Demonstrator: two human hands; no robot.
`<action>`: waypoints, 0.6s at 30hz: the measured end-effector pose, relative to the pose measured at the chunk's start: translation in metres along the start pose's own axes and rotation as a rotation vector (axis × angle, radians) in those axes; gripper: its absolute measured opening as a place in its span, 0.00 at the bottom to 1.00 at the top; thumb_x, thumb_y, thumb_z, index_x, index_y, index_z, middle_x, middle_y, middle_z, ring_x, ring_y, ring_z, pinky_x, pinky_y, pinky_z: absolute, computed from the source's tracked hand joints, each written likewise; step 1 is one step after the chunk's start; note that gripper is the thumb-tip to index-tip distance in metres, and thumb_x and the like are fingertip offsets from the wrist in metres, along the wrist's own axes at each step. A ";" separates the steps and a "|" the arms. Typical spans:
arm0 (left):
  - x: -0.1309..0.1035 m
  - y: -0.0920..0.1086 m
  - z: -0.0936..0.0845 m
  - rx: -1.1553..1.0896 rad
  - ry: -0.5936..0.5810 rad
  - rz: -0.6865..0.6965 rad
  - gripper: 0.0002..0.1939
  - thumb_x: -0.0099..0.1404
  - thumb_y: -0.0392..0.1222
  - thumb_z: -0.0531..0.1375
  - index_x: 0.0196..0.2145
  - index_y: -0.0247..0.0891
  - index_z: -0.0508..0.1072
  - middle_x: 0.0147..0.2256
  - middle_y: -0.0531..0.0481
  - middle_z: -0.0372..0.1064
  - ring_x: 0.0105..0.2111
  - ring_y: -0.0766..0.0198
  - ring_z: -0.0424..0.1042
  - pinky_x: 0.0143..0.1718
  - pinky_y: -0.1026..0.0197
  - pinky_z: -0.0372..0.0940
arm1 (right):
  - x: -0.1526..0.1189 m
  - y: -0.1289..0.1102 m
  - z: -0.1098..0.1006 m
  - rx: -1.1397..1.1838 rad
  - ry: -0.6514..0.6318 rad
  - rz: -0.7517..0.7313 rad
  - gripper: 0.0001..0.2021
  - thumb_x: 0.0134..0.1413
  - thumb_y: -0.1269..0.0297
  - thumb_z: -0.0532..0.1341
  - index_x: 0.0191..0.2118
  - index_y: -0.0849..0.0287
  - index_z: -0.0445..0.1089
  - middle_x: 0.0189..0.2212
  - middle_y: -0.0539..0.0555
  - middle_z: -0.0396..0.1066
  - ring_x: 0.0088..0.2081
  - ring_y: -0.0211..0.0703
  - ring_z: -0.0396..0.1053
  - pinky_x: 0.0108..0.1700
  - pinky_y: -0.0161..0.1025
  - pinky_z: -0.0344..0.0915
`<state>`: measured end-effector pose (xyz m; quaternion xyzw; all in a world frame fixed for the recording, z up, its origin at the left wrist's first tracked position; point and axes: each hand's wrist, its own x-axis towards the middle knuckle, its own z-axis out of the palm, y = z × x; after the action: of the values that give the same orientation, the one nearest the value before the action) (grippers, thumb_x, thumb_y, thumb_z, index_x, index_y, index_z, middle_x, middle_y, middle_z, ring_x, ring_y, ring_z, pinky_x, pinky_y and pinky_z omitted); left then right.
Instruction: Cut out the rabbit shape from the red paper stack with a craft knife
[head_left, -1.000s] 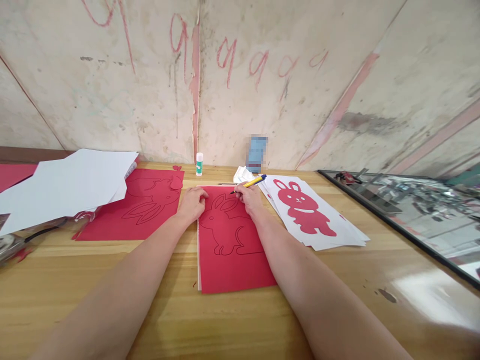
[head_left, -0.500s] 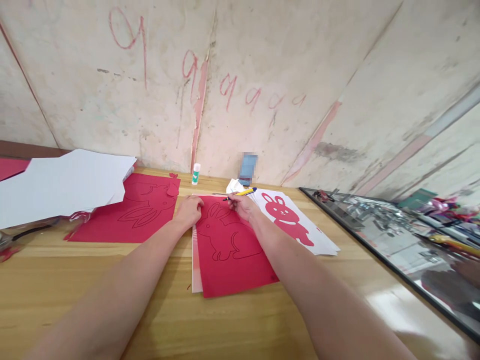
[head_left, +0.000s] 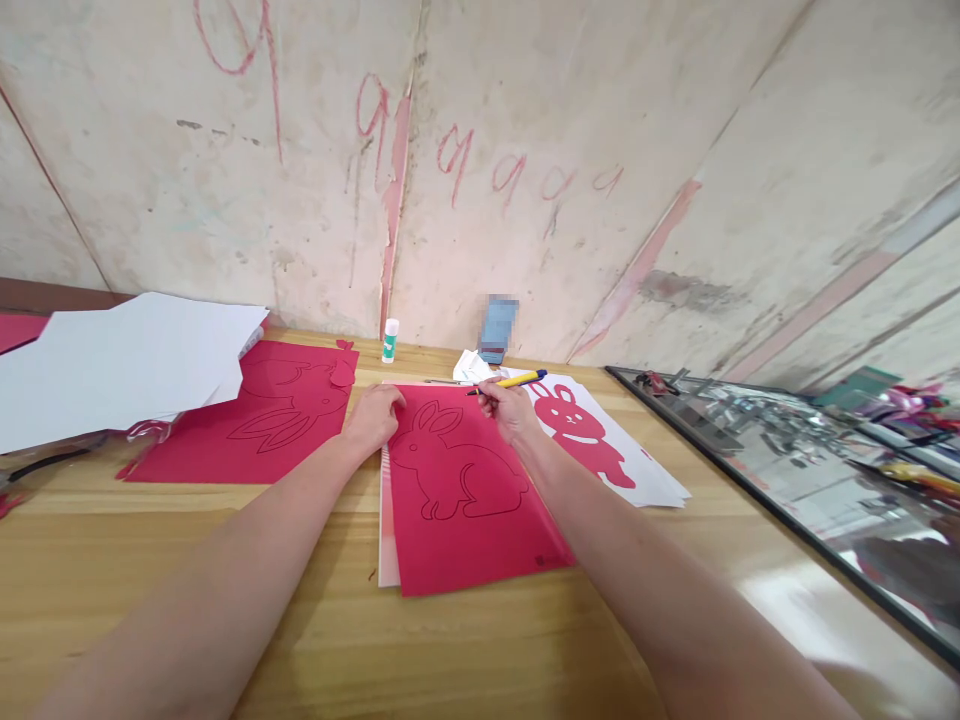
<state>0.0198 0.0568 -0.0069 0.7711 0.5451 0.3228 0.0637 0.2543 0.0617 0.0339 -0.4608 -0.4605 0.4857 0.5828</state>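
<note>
A red paper sheet with a rabbit drawn in dark outline lies in front of me, on top of a paler sheet that shows along its left side. My left hand has its fingers curled over the sheet's upper left corner, pressing it down. In my right hand is a yellow pen with a dark blue end, its dark tip pointing left above the sheet's top edge. To the right, a red cut-out rabbit lies on white paper.
Further left is another red sheet with rabbit outlines, partly under white papers. A glue stick, crumpled white paper and a blurred blue object stand near the wall. A dark-framed mirror-like panel lies right.
My right hand with the pen has moved slightly right, off the rabbit's back, uncovering more of the outline. My left hand stays at the corner. The view has shifted a little.
</note>
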 end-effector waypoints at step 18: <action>-0.001 0.006 -0.009 0.032 0.038 -0.088 0.15 0.57 0.27 0.53 0.37 0.37 0.75 0.45 0.46 0.73 0.49 0.57 0.69 0.54 0.57 0.63 | 0.007 0.002 -0.017 -0.096 0.000 -0.067 0.08 0.36 0.63 0.65 0.23 0.59 0.66 0.16 0.47 0.65 0.21 0.33 0.62 0.27 0.34 0.60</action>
<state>0.0198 0.0516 0.0026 0.7409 0.5848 0.3256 0.0554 0.2713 0.0677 0.0303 -0.4725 -0.4984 0.4434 0.5760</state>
